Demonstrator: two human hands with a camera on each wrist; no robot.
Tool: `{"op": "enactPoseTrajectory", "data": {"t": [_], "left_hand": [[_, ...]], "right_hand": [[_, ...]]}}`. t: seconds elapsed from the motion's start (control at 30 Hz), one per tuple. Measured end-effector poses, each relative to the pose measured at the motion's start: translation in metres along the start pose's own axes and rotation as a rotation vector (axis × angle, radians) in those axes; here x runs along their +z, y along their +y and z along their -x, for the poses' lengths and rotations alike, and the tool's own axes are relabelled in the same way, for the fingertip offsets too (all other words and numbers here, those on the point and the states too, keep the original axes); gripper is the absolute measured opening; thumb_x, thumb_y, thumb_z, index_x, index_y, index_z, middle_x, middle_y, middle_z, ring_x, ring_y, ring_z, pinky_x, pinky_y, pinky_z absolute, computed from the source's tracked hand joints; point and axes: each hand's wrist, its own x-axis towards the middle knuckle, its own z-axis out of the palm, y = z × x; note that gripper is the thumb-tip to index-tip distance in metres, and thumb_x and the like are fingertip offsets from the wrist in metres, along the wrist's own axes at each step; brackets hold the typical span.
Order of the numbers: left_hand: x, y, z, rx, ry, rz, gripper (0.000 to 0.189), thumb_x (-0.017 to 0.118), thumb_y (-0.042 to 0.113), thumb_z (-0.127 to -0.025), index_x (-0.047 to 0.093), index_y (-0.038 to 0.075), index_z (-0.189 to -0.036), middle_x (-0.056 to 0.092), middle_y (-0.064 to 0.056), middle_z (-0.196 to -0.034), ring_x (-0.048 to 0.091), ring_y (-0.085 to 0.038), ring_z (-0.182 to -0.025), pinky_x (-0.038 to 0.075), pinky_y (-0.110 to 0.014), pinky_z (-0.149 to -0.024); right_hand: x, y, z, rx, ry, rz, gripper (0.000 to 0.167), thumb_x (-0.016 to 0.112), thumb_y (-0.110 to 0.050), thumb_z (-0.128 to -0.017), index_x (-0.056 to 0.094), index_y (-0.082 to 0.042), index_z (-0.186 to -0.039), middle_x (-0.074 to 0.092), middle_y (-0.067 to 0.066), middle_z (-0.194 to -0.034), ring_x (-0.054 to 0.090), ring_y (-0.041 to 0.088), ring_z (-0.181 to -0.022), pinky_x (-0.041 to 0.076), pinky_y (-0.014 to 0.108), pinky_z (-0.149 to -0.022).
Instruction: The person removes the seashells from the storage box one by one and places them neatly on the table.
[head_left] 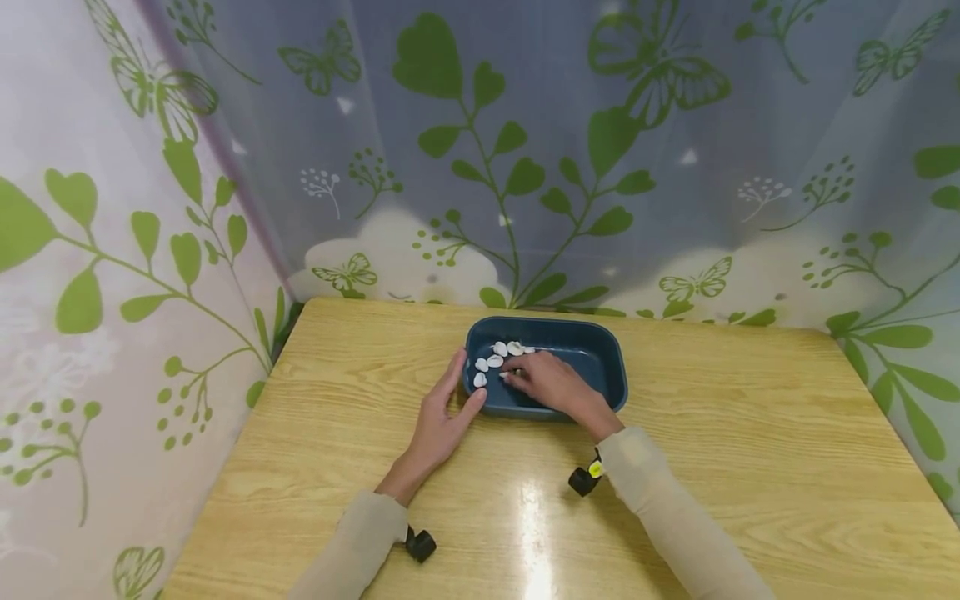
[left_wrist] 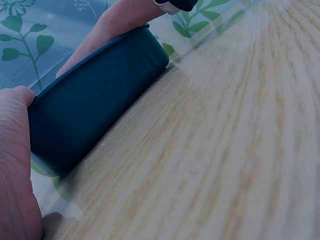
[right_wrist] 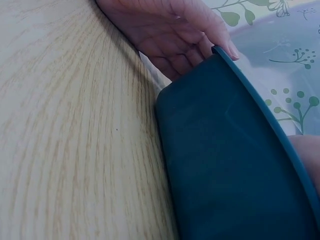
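Note:
A dark blue rectangular container (head_left: 611,333) stands on the table. Inside it, several small white shell-like pieces (head_left: 495,361) lie in a curved row at the left. My left hand (head_left: 437,427) holds the container's left end, its fingers along the side and its thumb at the near corner; in the right wrist view this thumb (right_wrist: 227,42) lies on the rim. My right hand (head_left: 551,379) reaches inside over the near wall and pinches one small white piece (head_left: 503,375) between thumb and fingertips. From both wrist cameras the container's wall hides the right fingers.
The wood-grain table (head_left: 352,367) ends just behind the container. A curtain (head_left: 540,208) with green leaves and butterflies hangs at the back, and a similar patterned one (head_left: 112,333) is at the left. Black wrist cameras (head_left: 421,546) sit by both sleeves.

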Motion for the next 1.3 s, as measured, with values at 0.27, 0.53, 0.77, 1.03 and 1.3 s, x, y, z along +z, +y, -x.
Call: {"op": "enactPoseTrajectory", "data": {"t": [0.27, 0.53, 0.77, 1.03, 1.3], "left_hand": [[0.0007, -0.0013, -0.0007, 0.027, 0.014, 0.025, 0.071, 0.068, 0.017, -0.103, 0.033, 0.009, -0.164, 0.032, -0.012, -0.169, 0.027, -0.028, -0.157, 0.025, -0.05, -0.128], [0.0003, -0.002, -0.0001, 0.032, -0.006, -0.009, 0.07, 0.064, 0.026, -0.106, 0.029, 0.012, -0.165, 0.029, -0.014, -0.17, 0.024, -0.026, -0.158, 0.023, -0.044, -0.129], [-0.001, 0.0, -0.0002, 0.027, -0.007, -0.014, 0.071, 0.063, 0.031, -0.106, 0.029, 0.013, -0.165, 0.029, -0.012, -0.17, 0.024, -0.021, -0.158, 0.023, -0.044, -0.129], [-0.0016, -0.0013, 0.0001, 0.0, -0.021, -0.007, 0.071, 0.062, 0.034, -0.107, 0.027, 0.016, -0.166, 0.027, -0.01, -0.172, 0.021, -0.018, -0.159, 0.021, -0.041, -0.13], [-0.0016, 0.0002, -0.0001, -0.006, -0.018, -0.015, 0.071, 0.063, 0.033, -0.106, 0.028, 0.015, -0.166, 0.027, -0.01, -0.171, 0.022, -0.018, -0.159, 0.021, -0.042, -0.13]], "right_hand": [[-0.0029, -0.0022, -0.0016, 0.016, 0.001, -0.076, 0.025, 0.057, -0.017, -0.109, 0.072, -0.008, -0.091, 0.053, -0.002, -0.068, 0.047, 0.013, -0.061, 0.04, 0.029, -0.062], [-0.0016, -0.0016, -0.0023, 0.098, 0.033, -0.03, 0.031, 0.058, -0.02, -0.109, 0.067, -0.01, -0.081, 0.049, 0.0, -0.065, 0.047, 0.015, -0.06, 0.038, 0.031, -0.062], [-0.001, 0.0017, -0.0039, 0.167, 0.084, -0.042, 0.022, 0.058, -0.016, -0.108, 0.075, -0.004, -0.102, 0.065, 0.001, -0.078, 0.055, 0.015, -0.066, 0.048, 0.032, -0.067], [-0.0006, 0.0007, -0.0028, 0.16, 0.073, -0.042, 0.019, 0.06, -0.012, -0.105, 0.074, -0.002, -0.114, 0.073, 0.006, -0.096, 0.059, 0.014, -0.073, 0.055, 0.035, -0.074], [-0.0044, 0.0002, -0.0021, 0.126, 0.012, -0.069, 0.022, 0.067, -0.011, -0.098, 0.072, -0.003, -0.118, 0.057, 0.0, -0.067, 0.047, 0.013, -0.056, 0.038, 0.029, -0.058]]}}
